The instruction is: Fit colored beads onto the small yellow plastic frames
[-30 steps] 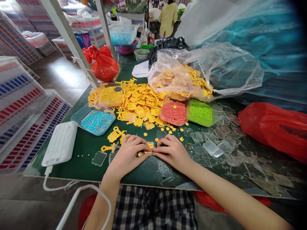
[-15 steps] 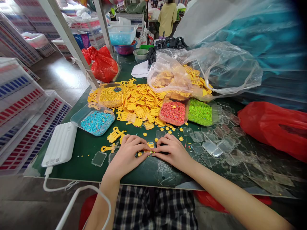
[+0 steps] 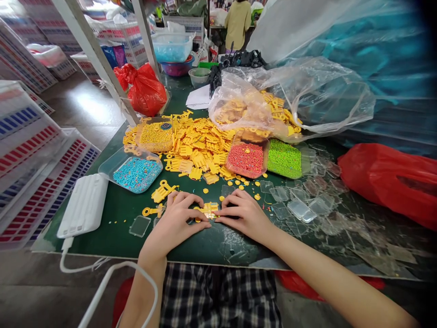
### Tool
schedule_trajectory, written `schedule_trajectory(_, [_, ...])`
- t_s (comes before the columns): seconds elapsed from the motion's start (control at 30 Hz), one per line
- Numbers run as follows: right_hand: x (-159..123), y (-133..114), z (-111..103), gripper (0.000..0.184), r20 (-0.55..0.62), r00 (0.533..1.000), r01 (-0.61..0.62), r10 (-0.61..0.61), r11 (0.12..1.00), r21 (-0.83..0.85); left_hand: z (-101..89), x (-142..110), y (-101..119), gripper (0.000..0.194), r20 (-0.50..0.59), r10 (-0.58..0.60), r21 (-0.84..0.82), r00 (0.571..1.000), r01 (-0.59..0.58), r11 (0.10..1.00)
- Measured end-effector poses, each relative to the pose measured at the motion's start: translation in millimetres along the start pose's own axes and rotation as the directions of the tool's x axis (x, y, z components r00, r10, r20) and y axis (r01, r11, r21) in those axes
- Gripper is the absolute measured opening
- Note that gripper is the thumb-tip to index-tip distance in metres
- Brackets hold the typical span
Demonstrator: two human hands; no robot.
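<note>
My left hand and my right hand lie close together on the green table mat, their fingertips pinching a small yellow plastic piece between them. Beyond my hands spreads a large pile of yellow plastic pieces. Clear trays hold yellow beads, blue beads, red beads and green beads. Loose clear plastic squares lie to the right of my right hand, and one clear square lies to the left of my left hand.
A clear plastic bag with yellow pieces inside lies behind the pile. A white power bank with a cable sits at the table's left edge. Red bags lie to the right. Stacked crates line the left, and a person stands far back.
My hands have drawn slightly apart, and the small yellow piece between them shows more fully. The whole view has shifted slightly.
</note>
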State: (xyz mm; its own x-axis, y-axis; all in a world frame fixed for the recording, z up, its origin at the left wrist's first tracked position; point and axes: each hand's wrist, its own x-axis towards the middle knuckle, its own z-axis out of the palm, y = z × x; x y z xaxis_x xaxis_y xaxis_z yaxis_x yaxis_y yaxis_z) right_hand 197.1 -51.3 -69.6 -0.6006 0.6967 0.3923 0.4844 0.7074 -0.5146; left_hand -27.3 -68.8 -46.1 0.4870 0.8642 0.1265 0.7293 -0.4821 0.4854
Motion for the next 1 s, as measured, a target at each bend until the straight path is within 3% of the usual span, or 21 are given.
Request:
schedule_trajectory(0.7, [0,-2,-1,0.022,0.011,1.000,0.021,-0.021,0.999,-0.039,3.0,3,12,0.011,-0.001,0.038,-0.007,0.999,-0.038,0.999])
schedule_trajectory(0.9, [0,0,-9,0.021,0.010,1.000,0.018,-0.017,0.998,-0.053,3.2,4,14,0.014,-0.139,0.016,0.050,0.990,-0.009,0.999])
schedule_trajectory(1.0, [0,-1,-10,0.021,0.031,0.999,0.019,-0.016,0.996,-0.085,4.5,6,14,0.015,-0.139,0.034,0.066,0.990,-0.025,0.997])
